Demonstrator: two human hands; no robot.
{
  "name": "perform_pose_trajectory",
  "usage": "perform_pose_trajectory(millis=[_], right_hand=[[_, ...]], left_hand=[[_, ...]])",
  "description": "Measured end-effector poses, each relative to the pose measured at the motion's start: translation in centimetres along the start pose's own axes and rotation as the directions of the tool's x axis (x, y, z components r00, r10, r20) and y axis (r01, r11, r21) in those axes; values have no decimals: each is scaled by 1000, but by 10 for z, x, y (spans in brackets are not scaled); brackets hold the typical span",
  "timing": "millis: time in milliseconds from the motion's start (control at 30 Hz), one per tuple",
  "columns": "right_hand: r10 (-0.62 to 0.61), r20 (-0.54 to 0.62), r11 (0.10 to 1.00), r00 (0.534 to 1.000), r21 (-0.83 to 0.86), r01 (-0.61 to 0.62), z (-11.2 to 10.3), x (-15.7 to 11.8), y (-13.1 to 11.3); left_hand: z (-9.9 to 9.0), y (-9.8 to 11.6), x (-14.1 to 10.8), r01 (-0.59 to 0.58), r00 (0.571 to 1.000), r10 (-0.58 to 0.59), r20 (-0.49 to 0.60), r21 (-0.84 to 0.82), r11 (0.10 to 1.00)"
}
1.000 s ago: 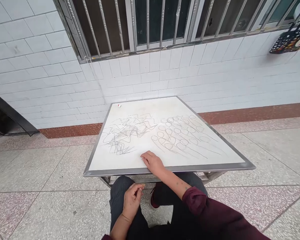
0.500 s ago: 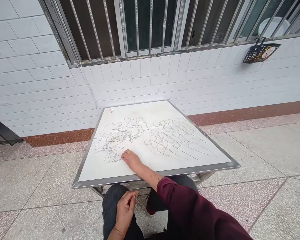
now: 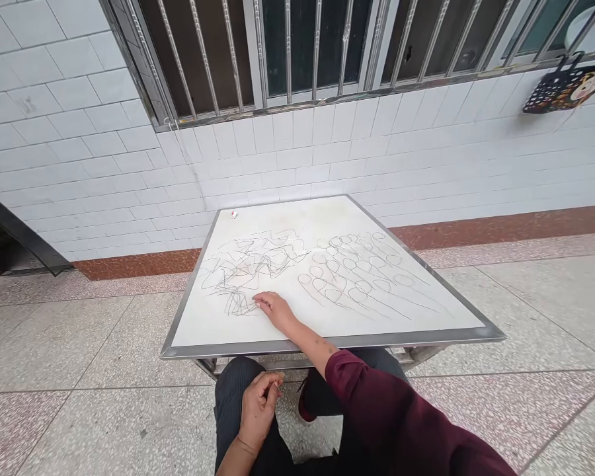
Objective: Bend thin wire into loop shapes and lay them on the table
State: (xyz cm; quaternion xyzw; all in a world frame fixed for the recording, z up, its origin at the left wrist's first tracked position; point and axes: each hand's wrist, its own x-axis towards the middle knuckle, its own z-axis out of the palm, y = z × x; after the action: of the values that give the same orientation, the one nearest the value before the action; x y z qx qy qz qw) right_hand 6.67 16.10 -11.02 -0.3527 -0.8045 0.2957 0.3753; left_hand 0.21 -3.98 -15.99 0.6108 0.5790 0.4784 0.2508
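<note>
Near the front left of a white tabletop [image 3: 277, 334] with a grey metal rim, my right hand [image 3: 274, 311] rests with its fingers bent together at the edge of dark scribbled lines [image 3: 240, 303]. Whatever its fingertips pinch is too small to name. Loops and long strokes [image 3: 347, 271] cover the right half of the top. Below the table edge, my left hand [image 3: 258, 408] lies on my left thigh, thumb and fingers closed around something small and pale brown that I cannot make out.
A small red and white object [image 3: 235, 215] lies at the table's far left corner. Beyond stands a white tiled wall [image 3: 287, 149] with a barred window [image 3: 297, 53]. A dark patterned bag [image 3: 560, 89] hangs at the right.
The table and wall have shifted rightward in view. My right hand has moved slightly over the scribble, where more lines show by its fingertips. My left hand keeps its place on the thigh.
</note>
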Motion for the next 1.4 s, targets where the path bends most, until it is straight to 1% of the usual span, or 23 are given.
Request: perform_pose_trajectory(millis=[100,167,233,300,400,467,533,633,733,833,900,967,1100,1233,1400], right_hand=[[60,-91,998,994,-29,-63,0,-4,1],[69,-106,996,992,-49,-74,1,-6,1],[57,-98,996,994,-64,-64,2,-7,1],[42,-90,996,995,-78,-49,3,-8,1],[-4,-70,995,998,-98,-3,4,-8,1],[-55,-45,993,997,-107,50,4,-8,1],[-106,-18,988,994,-113,104,4,-9,0],[-148,-2,981,989,-127,146,5,-8,1],[-162,6,975,987,-154,161,8,-6,3],[-178,37,963,983,-199,182,11,-4,4],[-185,57,952,981,-238,193,12,-4,3],[-192,68,939,979,-278,204,11,-5,2],[-207,83,919,975,-326,223,3,-12,1],[-174,63,927,983,-326,185,-7,-23,8],[-82,-18,961,996,-266,74,-15,-28,13]], left_hand=[[-3,3,-3,-64,996,68,-50,79,995],[-10,5,-3,-120,987,134,-86,155,981],[-20,8,4,-176,973,207,-103,246,953],[-33,10,18,-218,960,265,-95,342,914],[-50,12,51,-242,954,298,-44,475,846],[-57,10,73,-252,956,293,13,545,799],[-61,6,89,-248,960,276,47,604,758],[-62,0,100,-205,971,236,46,671,712],[-62,-3,102,-165,979,204,29,701,694],[-61,-3,103,-149,981,194,20,721,677],[-61,-4,105,-144,980,200,17,756,638],[-60,-6,106,-132,977,215,-3,782,609],[-57,-10,108,-95,973,225,-51,799,594],[-55,-6,109,-39,980,180,-85,806,591],[-54,1,109,9,987,124,-104,799,601]])
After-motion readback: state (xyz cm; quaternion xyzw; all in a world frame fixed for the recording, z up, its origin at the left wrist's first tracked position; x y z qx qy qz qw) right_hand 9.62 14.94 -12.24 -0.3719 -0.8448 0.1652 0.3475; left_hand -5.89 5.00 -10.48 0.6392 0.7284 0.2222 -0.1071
